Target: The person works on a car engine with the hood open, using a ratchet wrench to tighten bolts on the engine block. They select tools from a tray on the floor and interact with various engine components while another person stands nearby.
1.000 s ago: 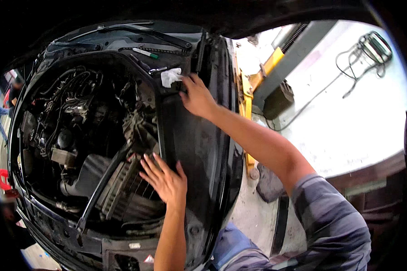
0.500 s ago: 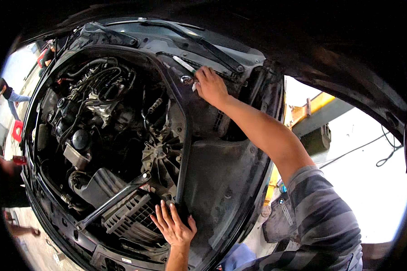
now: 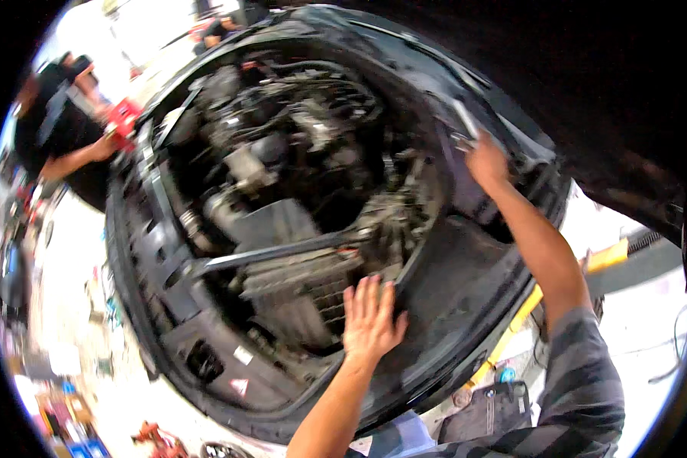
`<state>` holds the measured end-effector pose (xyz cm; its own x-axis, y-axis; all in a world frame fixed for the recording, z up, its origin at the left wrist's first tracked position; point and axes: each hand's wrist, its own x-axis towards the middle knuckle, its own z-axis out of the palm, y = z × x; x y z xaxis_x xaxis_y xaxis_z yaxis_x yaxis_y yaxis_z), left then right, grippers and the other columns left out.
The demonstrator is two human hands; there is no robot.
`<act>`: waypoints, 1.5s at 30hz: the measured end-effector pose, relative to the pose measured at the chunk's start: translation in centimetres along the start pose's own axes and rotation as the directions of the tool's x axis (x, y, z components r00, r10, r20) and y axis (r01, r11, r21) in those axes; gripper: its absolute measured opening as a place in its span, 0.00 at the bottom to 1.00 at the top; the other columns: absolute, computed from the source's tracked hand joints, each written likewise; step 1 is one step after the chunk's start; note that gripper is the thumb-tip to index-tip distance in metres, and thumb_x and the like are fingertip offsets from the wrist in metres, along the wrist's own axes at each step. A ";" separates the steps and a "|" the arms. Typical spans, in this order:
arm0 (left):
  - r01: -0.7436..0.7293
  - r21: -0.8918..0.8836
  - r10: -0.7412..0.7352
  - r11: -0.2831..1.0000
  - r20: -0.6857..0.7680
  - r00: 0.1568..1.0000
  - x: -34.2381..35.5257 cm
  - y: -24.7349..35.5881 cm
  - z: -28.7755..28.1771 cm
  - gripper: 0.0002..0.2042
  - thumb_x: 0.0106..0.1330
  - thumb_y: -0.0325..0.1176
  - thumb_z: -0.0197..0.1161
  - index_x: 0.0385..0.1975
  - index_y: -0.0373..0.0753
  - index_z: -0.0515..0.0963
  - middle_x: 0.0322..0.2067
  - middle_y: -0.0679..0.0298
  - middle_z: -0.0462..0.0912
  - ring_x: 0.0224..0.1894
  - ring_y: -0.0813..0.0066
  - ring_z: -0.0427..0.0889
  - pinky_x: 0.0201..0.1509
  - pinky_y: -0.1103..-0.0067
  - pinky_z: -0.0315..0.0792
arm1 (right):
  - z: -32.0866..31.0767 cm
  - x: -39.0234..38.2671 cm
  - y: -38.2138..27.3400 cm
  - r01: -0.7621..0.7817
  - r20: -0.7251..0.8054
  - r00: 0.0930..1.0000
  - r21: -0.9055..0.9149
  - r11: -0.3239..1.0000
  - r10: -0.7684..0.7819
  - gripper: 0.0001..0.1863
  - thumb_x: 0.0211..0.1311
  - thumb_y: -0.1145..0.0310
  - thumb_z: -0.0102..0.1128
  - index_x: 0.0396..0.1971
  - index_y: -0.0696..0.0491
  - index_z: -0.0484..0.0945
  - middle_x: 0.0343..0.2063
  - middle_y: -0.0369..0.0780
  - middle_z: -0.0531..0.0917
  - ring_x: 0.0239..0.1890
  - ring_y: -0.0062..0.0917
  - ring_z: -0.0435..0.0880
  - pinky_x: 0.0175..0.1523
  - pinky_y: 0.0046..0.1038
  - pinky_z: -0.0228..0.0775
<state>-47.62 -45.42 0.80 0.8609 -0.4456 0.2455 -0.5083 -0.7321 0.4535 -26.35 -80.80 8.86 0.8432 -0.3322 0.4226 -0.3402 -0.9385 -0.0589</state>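
My right hand [image 3: 487,162] is at the far right of an open engine bay, blurred by motion. Its fingers look closed around the near end of a slim white stick [image 3: 466,118], perhaps a pen; the exact kind is unclear. Right beside those fingers is a small shiny metal piece [image 3: 461,143]. My left hand [image 3: 372,320] rests with fingers spread at the near edge of the bay, by a black ribbed plastic housing [image 3: 305,294]. Beyond it the dark engine [image 3: 298,130] fills the bay, with hoses and cables across its top.
A grey brace bar [image 3: 275,252] crosses the bay. The raised hood [image 3: 626,91] hangs over the right side. Another person [image 3: 65,126] at the left has a hand at a red object [image 3: 124,122]. A yellow lift arm [image 3: 614,256] and a black panel [image 3: 488,412] are at the right.
The view has swung, so the engine bay sits further right and the person at the left shows more. My right hand stays by the white stick, my left by the bay's near edge.
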 end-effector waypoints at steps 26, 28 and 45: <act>-0.015 -0.956 -0.948 0.294 -0.294 0.118 -58.9 -18.4 -51.3 0.17 0.75 0.45 0.46 0.53 0.40 0.68 0.41 0.63 0.77 0.41 0.76 0.76 0.41 0.75 0.74 | -45.3 -74.4 -59.3 0.286 -0.035 0.365 0.955 0.076 -0.930 0.35 0.44 0.73 0.59 0.58 0.58 0.66 0.34 0.53 0.80 0.36 0.50 0.80 0.39 0.43 0.72; -0.292 -0.952 -0.973 -0.096 0.029 0.227 -60.1 -18.1 -54.1 0.17 0.75 0.47 0.45 0.53 0.42 0.67 0.44 0.60 0.77 0.42 0.74 0.76 0.42 0.73 0.74 | -46.4 -75.2 -61.6 0.284 -0.003 0.290 0.955 0.083 -0.957 0.36 0.45 0.72 0.61 0.60 0.57 0.65 0.36 0.53 0.81 0.36 0.50 0.80 0.41 0.44 0.72; -0.808 -0.572 -0.951 -0.143 0.306 -0.048 -72.2 -39.9 -57.2 0.13 0.76 0.42 0.44 0.34 0.41 0.69 0.16 0.71 0.64 0.17 0.81 0.64 0.21 0.82 0.66 | -40.2 -72.1 -83.2 0.437 0.310 -0.352 0.889 0.138 -0.883 0.23 0.49 0.63 0.59 0.47 0.53 0.77 0.29 0.49 0.83 0.36 0.46 0.82 0.43 0.43 0.73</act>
<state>-88.28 45.42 14.01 0.4350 0.5602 -0.7049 -0.6102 0.7591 0.2268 -75.53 25.02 19.64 0.1331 0.9165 -0.3772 0.6913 -0.3586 -0.6273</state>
